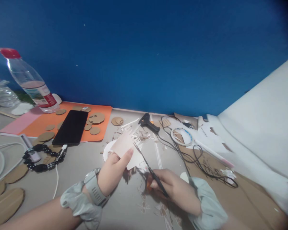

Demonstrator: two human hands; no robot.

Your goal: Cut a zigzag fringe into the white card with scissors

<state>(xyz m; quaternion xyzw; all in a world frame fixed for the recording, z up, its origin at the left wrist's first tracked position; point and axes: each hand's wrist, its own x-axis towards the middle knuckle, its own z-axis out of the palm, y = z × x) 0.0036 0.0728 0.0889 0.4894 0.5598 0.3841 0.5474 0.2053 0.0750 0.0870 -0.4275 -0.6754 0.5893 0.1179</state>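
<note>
Left hand (115,172): pinching white paper (123,144), thumb on top
Right hand (174,188): wrapped around slender dark tool (155,178), tip over the paper
Cardboard disc (97,118): beyond left hand, "ATE" legible
Bottle (39,92): farther left of left hand, label unreadable

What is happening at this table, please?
A person's left hand holds a pale sheet; the right hand holds what look like dark-handled scissors, a blade close to the sheet. Beyond the hands, a black glue gun lies on the table near small scraps. To the left, a black phone lies among cardboard discs.
</note>
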